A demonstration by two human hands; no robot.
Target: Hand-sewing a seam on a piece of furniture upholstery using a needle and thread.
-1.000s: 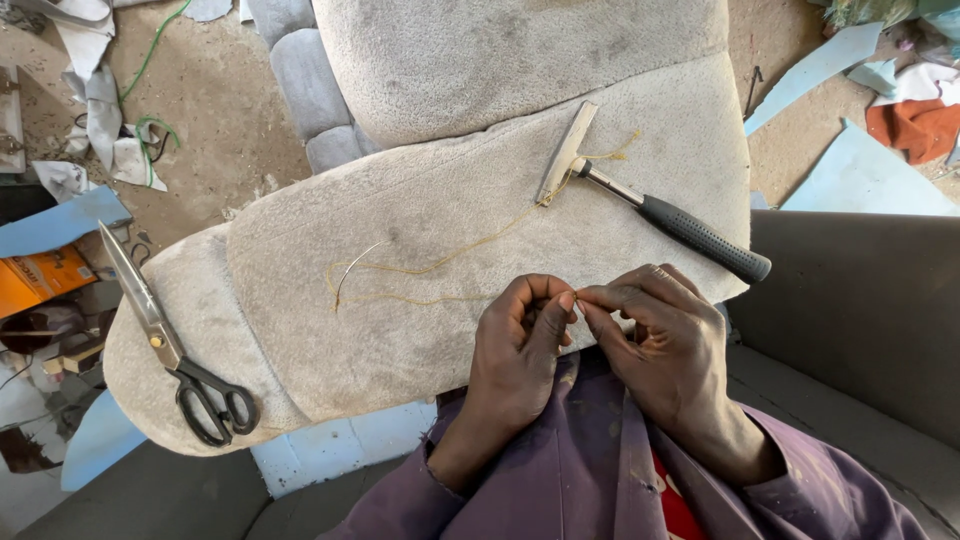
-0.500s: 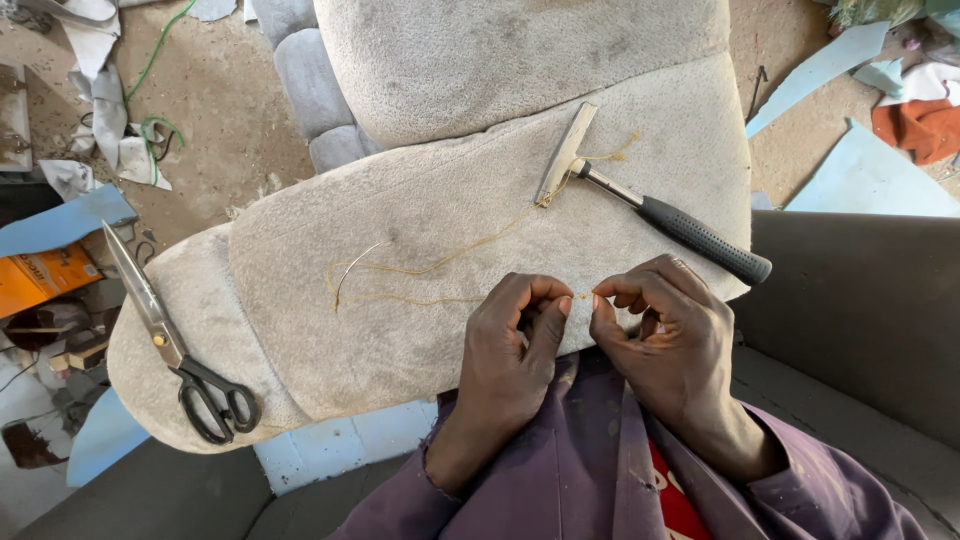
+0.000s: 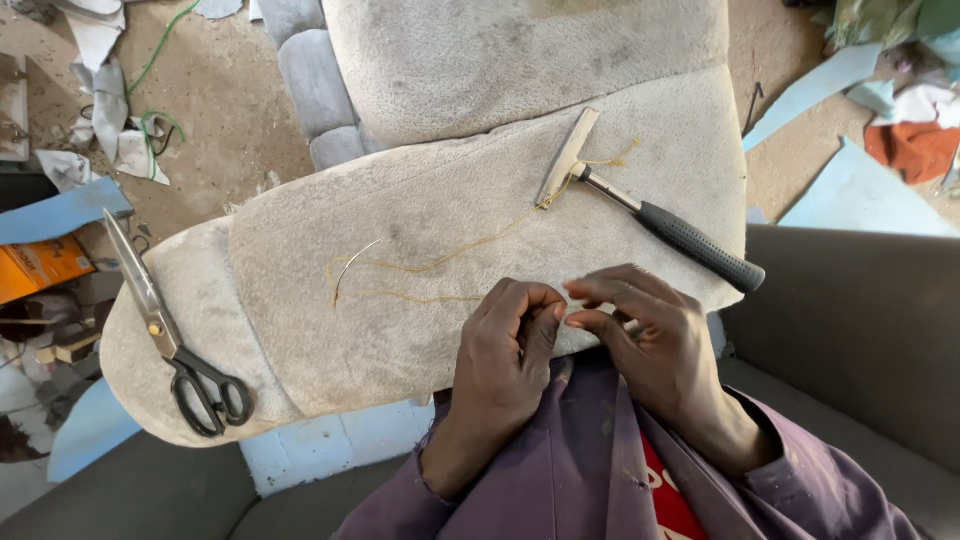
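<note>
The step in hand seems to be working the end of the yellow thread between the fingertips. The left hand and the right hand meet at the 6 o'clock edge of the beige cushion, both pinched narrow; what they hold is too fine to see. Next likely calls for a steady pinch and a pull. Against the earlier frame, the hands stand slightly more apart. The hammer and the scissors lie unchanged.

Yellow thread on the beige seat cushion

The thread lies slack in loose loops across the cushion's fuzzy, dirty top; its near end seems pinched at the cushion's front edge.
</note>
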